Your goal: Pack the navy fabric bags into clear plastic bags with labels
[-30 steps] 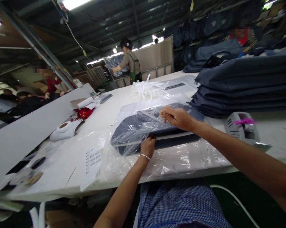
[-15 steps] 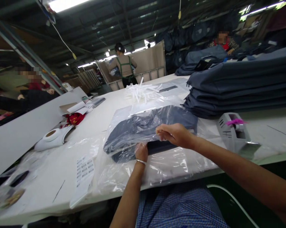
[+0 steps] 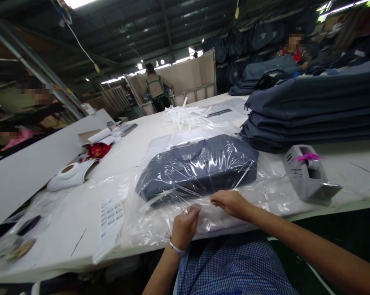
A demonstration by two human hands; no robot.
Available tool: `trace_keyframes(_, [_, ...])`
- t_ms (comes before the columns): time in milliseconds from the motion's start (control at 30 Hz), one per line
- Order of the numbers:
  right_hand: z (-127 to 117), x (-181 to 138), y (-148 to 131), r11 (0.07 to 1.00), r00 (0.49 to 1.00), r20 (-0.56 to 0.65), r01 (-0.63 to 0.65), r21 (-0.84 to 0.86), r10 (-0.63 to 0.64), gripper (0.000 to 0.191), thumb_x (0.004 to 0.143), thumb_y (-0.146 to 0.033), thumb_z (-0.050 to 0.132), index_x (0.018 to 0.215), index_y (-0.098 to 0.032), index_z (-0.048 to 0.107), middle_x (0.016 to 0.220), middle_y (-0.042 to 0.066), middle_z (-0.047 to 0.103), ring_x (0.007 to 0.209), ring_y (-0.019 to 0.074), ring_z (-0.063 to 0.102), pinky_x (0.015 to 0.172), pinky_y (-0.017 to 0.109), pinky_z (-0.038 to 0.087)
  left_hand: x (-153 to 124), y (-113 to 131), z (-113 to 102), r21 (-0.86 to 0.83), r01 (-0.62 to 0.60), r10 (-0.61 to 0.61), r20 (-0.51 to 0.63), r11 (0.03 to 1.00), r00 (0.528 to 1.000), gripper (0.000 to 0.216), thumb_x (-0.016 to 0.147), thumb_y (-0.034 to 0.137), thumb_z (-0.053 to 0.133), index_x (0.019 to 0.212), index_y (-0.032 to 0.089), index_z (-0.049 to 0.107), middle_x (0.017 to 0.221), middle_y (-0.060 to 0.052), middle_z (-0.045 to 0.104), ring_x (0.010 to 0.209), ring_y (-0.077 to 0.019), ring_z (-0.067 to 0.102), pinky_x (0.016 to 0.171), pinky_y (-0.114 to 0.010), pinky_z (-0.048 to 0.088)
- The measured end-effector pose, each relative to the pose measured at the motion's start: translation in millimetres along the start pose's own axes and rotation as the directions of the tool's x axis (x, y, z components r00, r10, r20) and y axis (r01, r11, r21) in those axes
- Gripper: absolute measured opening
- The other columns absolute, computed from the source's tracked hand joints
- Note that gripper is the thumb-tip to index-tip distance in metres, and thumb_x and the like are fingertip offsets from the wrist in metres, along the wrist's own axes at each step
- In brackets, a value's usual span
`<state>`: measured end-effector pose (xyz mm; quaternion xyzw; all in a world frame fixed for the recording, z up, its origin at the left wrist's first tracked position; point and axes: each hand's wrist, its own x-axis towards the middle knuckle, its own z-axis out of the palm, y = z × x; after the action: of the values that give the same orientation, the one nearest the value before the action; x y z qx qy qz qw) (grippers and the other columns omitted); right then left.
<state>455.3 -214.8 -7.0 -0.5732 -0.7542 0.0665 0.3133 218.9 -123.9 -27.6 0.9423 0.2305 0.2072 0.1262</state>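
On the white table (image 3: 142,137), close to its front edge, a folded dark blue-grey bag (image 3: 200,170) lies inside a clear plastic sleeve (image 3: 160,227). Just in front of it, the left hand (image 3: 184,227) has its fingers curled together, gripping the plastic; the right hand (image 3: 232,204) pinches it between thumb and bent fingers. Rightward stand a grey tape dispenser (image 3: 306,182) and, behind, stacked dark bags (image 3: 314,108); leftward lies a label sheet (image 3: 110,225).

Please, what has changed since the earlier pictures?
The left hand and right hand came nearer and lower, drawing clear plastic film over the front of the long, dark blue fabric item. Both seem to pinch the film. The grey plastic tape dispenser and dark blue fabric stack stayed put.
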Motion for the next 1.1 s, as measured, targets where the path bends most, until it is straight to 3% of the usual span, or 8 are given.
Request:
trace_keyframes(133, [8.0,-2.8,1.2,0.999,1.000,0.008,-0.027,-0.035,0.027,0.015,0.095,-0.019,0.049,0.093,-0.022,0.063,0.085,0.001,0.068,0.077,0.0163,0.061,0.070,0.027,0.043,1.4,30.0,-57.1,-0.147,-0.112,0.099,-0.097,0.983,0.990,0.030,0.095,0.023,0.047,0.117,0.025,0.067,0.114,-0.007,0.071,0.102,-0.0183,0.068,0.086,-0.028,0.056])
trace_keyframes(267, [16.2,-2.5,2.5,0.995,1.000,0.023,-0.018,-0.099,0.021,0.018,0.096,-0.020,0.046,0.094,-0.023,0.064,0.088,0.002,0.069,0.079,0.0173,0.062,0.070,0.027,0.044,76.2,22.0,-88.6,0.021,-0.028,0.033,-0.268,0.999,0.963,0.037,0.096,0.031,0.048,0.130,0.024,0.060,0.131,-0.008,0.064,0.121,-0.0237,0.059,0.104,-0.038,0.047])
trace_keyframes(400, [18.8,-10.1,4.5,0.988,0.999,0.042,-0.018,-0.150,0.025,0.022,0.097,-0.021,0.044,0.098,-0.023,0.066,0.091,0.002,0.071,0.084,0.0174,0.064,0.073,0.027,0.046,134.5,-17.1,-50.1,0.246,-0.003,0.024,-0.083,0.969,0.996,0.051,0.096,0.040,0.047,0.144,0.023,0.045,0.151,-0.013,0.043,0.143,-0.0328,0.033,0.114,-0.058,0.029])
trace_keyframes(533, [3.3,-16.5,-9.4,0.974,0.992,0.121,-0.010,-0.224,0.038,0.019,0.096,-0.032,0.053,0.103,-0.023,0.068,0.090,0.002,0.074,0.077,0.0178,0.067,0.065,0.026,0.046,124.9,-45.9,12.5,0.340,0.070,-0.067,-0.021,0.938,0.998,0.053,0.098,0.043,0.040,0.147,0.025,0.041,0.157,-0.014,0.033,0.146,-0.0342,0.028,0.113,-0.061,0.027])
trace_keyframes(633, [-25.2,3.2,-16.3,0.969,1.000,-0.007,-0.028,-0.247,0.027,0.029,0.096,-0.044,0.054,0.111,-0.023,0.068,0.091,0.003,0.075,0.079,0.0188,0.069,0.069,0.027,0.048,109.7,-50.6,31.7,0.362,0.084,-0.054,-0.091,0.929,0.994,0.052,0.099,0.042,0.035,0.148,0.027,0.039,0.158,-0.013,0.031,0.147,-0.0316,0.025,0.116,-0.060,0.021])
trace_keyframes(833, [-70.2,59.2,55.0,0.851,0.950,-0.284,-0.254,-0.459,0.131,0.042,0.099,-0.039,0.045,0.137,-0.021,0.054,0.139,0.012,0.057,0.128,0.0272,0.051,0.111,0.049,0.033,108.7,-42.2,28.8,0.326,0.118,-0.089,-0.105,0.938,0.991,0.050,0.099,0.041,0.035,0.147,0.028,0.042,0.159,-0.010,0.031,0.148,-0.0287,0.023,0.119,-0.057,0.017])
trace_keyframes(967, [-46.4,44.0,113.0,0.708,0.886,-0.320,-0.462,-0.534,0.337,0.054,0.098,-0.047,0.043,0.144,-0.018,0.047,0.153,0.014,0.040,0.143,0.0336,0.031,0.114,0.059,0.023,106.4,-39.0,22.6,0.242,0.112,-0.099,-0.064,0.964,0.993,0.049,0.098,0.041,0.041,0.145,0.028,0.044,0.160,-0.008,0.028,0.149,-0.0286,0.021,0.120,-0.057,0.018])
trace_keyframes(1100, [-25.6,25.6,133.8,0.679,0.879,-0.354,-0.473,-0.561,0.320,0.054,0.100,-0.048,0.035,0.145,-0.019,0.045,0.156,0.012,0.034,0.146,0.0307,0.025,0.116,0.057,0.020,105.7,-53.0,-15.2,0.104,0.037,-0.044,0.070,0.994,0.997,0.050,0.096,0.042,0.045,0.143,0.024,0.046,0.155,-0.008,0.040,0.143,-0.0219,0.036,0.116,-0.044,0.033])
